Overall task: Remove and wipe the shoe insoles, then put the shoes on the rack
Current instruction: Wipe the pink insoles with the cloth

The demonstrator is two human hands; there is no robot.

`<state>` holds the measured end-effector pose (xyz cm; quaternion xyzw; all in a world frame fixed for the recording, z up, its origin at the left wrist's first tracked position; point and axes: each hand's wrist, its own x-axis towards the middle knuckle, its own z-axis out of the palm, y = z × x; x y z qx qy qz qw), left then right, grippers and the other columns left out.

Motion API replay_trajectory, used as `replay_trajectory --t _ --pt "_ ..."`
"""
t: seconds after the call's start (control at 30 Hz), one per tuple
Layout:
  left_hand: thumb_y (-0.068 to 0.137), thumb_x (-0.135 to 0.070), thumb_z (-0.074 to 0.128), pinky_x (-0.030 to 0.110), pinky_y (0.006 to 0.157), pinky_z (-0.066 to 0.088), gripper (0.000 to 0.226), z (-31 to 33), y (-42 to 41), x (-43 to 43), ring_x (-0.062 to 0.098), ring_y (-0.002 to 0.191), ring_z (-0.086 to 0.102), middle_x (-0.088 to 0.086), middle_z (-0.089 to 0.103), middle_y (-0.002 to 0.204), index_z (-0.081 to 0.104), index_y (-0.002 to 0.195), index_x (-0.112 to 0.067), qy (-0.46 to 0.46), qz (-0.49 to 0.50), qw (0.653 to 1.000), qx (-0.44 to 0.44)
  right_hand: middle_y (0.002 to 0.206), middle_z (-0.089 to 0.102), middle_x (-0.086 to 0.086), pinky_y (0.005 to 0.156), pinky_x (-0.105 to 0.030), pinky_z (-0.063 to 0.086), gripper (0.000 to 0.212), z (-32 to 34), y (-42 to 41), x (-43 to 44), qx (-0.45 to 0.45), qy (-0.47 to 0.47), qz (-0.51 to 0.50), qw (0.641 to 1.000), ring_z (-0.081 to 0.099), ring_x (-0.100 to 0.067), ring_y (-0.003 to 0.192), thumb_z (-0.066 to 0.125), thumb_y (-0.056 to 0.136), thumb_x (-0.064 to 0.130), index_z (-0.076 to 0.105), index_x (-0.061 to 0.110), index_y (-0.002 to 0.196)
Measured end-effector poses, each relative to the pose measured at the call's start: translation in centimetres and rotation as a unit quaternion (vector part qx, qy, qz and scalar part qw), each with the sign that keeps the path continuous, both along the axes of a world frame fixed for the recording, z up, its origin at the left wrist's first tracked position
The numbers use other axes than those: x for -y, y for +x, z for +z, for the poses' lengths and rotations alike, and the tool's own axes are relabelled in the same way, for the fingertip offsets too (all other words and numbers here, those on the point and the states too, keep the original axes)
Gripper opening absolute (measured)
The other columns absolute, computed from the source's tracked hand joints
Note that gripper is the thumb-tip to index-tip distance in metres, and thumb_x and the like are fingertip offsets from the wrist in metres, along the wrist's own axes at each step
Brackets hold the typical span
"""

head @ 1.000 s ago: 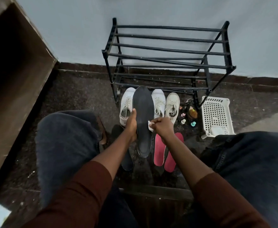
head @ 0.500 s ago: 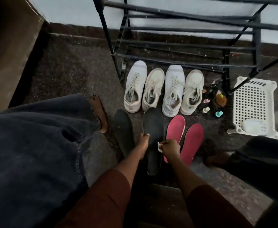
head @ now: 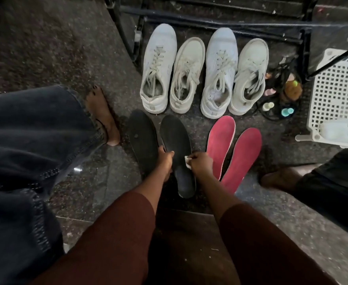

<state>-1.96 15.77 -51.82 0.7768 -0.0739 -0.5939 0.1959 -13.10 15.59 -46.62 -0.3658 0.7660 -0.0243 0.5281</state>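
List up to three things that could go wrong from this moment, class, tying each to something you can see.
1. The small white wipe, only pinched by the right hand, may slip out.
2. The black foam insole gripped by the left hand could mix with the second black insole alongside.
3. The two red insoles lie on the speckled floor, perhaps picking up grit.
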Motion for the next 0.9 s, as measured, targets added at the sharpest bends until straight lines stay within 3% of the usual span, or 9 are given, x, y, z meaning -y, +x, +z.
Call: replay_trajectory --t 0.07,0.17,0.33,0.5,0.67,0.9 --pt "0.096 -0.010 0.045 0.045 0.085 0.048 0.049 -0.3 -0.1 0.0 0.030 0.101 0.057 0.013 0.056 0.125 0.032 0.142 -0.020 -0.005 0.002 1.000 0.005 0.092 0.072 -0.011 0.077 -0.027 0.048 0.015 -0.4 0.0 0.2 -0.005 0.007 -0.002 1.000 0.066 -0.023 0.092 0.067 0.082 0.020 0.073 0.009 0.090" --pt "0.092 -0.010 0.047 0.050 0.097 0.047 0.050 -1.6 0.0 -0.8 0.034 0.111 0.057 0.017 0.056 0.131 0.041 0.141 -0.019 -0.017 -0.018 0.999 0.047 0.095 0.071 -0.012 0.081 -0.030 0.051 0.014 -0.8 0.1 0.0 -0.004 0.012 -0.007 1.000 0.065 -0.025 0.093 0.067 0.082 0.016 0.073 0.010 0.092" --pt "0.093 -0.003 0.045 0.038 0.106 0.037 0.050 0.7 -0.1 -0.5 0.030 0.127 0.047 0.014 0.046 0.142 0.041 0.143 -0.008 -0.042 -0.054 0.988 0.136 0.095 0.071 -0.013 0.086 -0.032 0.051 0.013 -0.2 0.2 -0.6 0.009 0.004 -0.025 1.000 0.066 -0.026 0.094 0.067 0.082 0.016 0.073 0.009 0.091" --pt "0.091 0.005 0.037 0.029 0.106 0.030 0.047 3.3 -1.8 -0.2 0.030 0.128 0.044 0.018 0.047 0.138 0.049 0.136 -0.004 -0.091 -0.084 0.971 0.207 0.098 0.070 -0.014 0.081 -0.023 0.045 0.019 1.4 -1.6 -0.3 -0.016 -0.029 -0.106 0.994 0.064 -0.026 0.095 0.064 0.084 0.013 0.071 0.008 0.100" --pt "0.091 0.004 0.041 0.027 0.090 0.039 0.038 4.2 -5.7 0.0 0.028 0.110 0.057 0.014 0.063 0.119 0.059 0.123 -0.005 -0.137 -0.144 0.968 0.151 0.099 0.070 -0.016 0.086 -0.031 0.047 0.018 1.2 -5.3 -0.6 -0.094 -0.049 -0.196 0.975 0.063 -0.031 0.096 0.064 0.084 0.017 0.072 0.010 0.099" --pt "0.095 -0.005 0.040 0.029 0.101 0.037 0.045 3.0 -9.8 -0.1 0.023 0.124 0.050 0.007 0.053 0.136 0.042 0.140 -0.010 -0.039 -0.268 0.960 0.073 0.089 0.072 -0.010 0.078 -0.025 0.052 0.016 -0.7 -7.2 -2.4 -0.050 0.010 -0.243 0.969 0.067 -0.023 0.084 0.073 0.076 0.019 0.075 0.014 0.091"
